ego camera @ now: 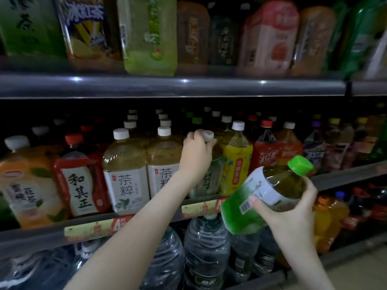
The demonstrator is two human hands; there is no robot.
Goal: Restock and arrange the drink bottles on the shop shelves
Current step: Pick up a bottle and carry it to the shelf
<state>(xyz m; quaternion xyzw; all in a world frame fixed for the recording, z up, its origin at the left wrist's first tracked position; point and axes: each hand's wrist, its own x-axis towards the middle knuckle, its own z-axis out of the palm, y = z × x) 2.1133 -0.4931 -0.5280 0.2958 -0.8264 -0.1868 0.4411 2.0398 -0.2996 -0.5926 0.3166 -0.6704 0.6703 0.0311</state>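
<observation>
1. Left hand [195,152]: I read it as reaching into the middle shelf [83,229], with its fingers curled round the neck of a white-capped bottle [211,176]. This bottle stands upright in the front row, between a pale tea bottle [162,164] on its left and a yellow-labelled bottle [236,160] on its right.

2. Right hand [291,210]: I read it as clamped on the green bottle [270,189], thumb on the white label, fingers wrapped round the far side. The bottle is held in the air in front of the middle shelf edge, tilted, with its green cap [300,165] pointing up and to the right.

3. Surroundings: large water jugs [206,248] stand on the shelf below, under the green bottle. The upper shelf [167,85] carries a blurred row of bigger bottles.
</observation>
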